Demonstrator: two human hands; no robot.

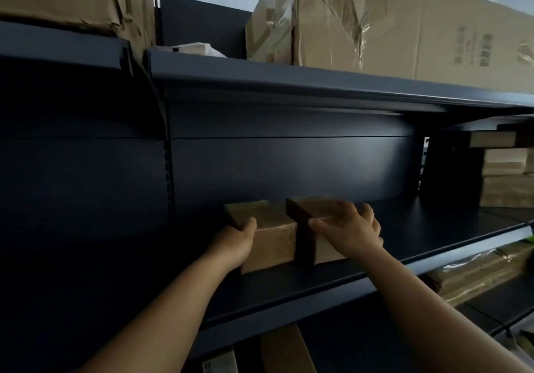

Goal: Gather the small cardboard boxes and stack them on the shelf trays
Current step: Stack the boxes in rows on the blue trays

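Two small cardboard boxes stand side by side on the dark shelf tray (390,245), with a narrow gap between them. My left hand (234,241) grips the left box (271,237) at its near left corner, thumb on top. My right hand (351,228) grips the right box (309,206) from above, fingers spread over its top and thumb at its front edge. The lower right part of that box is hidden behind my hand.
Large taped cardboard cartons (390,23) sit on the shelf above. Several stacked flat boxes (505,179) fill the bay to the right. More wrapped boxes (476,277) lie on the lower shelf at right. Another box (286,349) stands below the tray.
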